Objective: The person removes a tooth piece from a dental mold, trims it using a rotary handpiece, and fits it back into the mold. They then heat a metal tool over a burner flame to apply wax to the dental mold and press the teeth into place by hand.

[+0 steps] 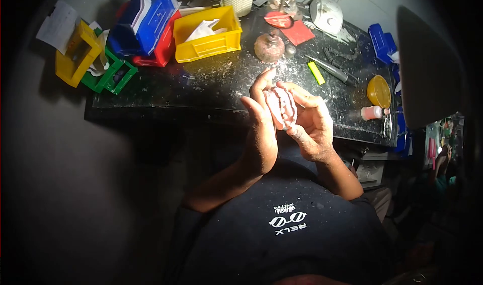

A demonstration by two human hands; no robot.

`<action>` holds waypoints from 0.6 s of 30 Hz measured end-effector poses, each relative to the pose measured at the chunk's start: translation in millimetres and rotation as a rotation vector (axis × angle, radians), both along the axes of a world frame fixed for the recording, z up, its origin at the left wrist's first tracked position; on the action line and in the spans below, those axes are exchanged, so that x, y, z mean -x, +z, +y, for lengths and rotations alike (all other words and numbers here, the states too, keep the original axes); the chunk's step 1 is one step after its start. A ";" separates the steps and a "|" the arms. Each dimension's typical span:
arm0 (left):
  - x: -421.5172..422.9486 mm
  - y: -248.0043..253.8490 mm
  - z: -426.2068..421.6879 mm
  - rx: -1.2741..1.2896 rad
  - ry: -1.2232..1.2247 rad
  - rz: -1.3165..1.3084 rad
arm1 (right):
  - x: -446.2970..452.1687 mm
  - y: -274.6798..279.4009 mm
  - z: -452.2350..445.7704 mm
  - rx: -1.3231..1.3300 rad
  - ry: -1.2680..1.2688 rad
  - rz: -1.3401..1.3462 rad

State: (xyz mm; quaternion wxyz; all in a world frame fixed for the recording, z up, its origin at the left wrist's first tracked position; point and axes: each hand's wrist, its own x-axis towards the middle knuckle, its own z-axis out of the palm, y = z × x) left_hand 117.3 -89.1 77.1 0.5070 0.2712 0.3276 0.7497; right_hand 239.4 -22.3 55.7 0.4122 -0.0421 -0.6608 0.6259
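Note:
A pinkish-white dental model (280,108) with a row of teeth is held up between my two hands, above the bench's front edge. My left hand (261,131) supports it from the left side, its fingers curled behind and its thumb standing away from the model. My right hand (313,121) grips the right side, fingertips at the top and thumb at the lower edge. Dust coats the fingers of the right hand. Beyond the hands, a round pinkish lidded jar (269,48) stands on the dusty black bench (166,91).
A yellow bin (209,41), a blue bin (143,25) and a green bin (118,73) stand at left. To the right lie a handpiece (334,71), a neon-yellow stick (316,73), a yellow bowl (378,91) and a small bottle (371,113). Another person's hand (443,159) shows far right.

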 end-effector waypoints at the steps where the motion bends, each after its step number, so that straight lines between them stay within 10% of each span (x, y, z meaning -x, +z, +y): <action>1: 5.5 2.4 0.3 0.023 0.050 0.005 | 7.6 2.3 1.4 -0.003 0.012 -0.005; 8: 46.9 12.9 -4.4 0.056 0.206 0.092 | 55.1 14.0 0.1 0.066 0.064 -0.074; 18: 77.5 10.6 4.0 0.149 0.183 -0.423 | 82.1 23.7 3.7 0.065 0.004 -0.220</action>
